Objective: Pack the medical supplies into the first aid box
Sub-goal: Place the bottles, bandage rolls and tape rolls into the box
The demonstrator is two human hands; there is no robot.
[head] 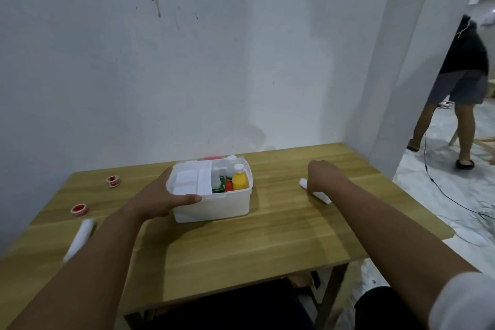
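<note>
The white first aid box [214, 209] stands open mid-table. Inside it are a yellow bottle [239, 179], a small red-capped item, a green packet, clear bottles and a white tray insert on the left. My left hand [160, 199] grips the box's left front corner, thumb along the rim. My right hand [321, 175] lies fingers-down over a white tube [320, 195] on the table to the right of the box. A second white tube [80, 238] lies at the left near my forearm. Two red tape rolls [79, 209] [113, 181] sit at the far left.
The wooden table [254, 244] stands in a corner of white walls, at the back and the right. Past the right wall a person [460, 94] stands on a marble floor where a black cable [439, 187] trails. Dark legs show under the table's front edge.
</note>
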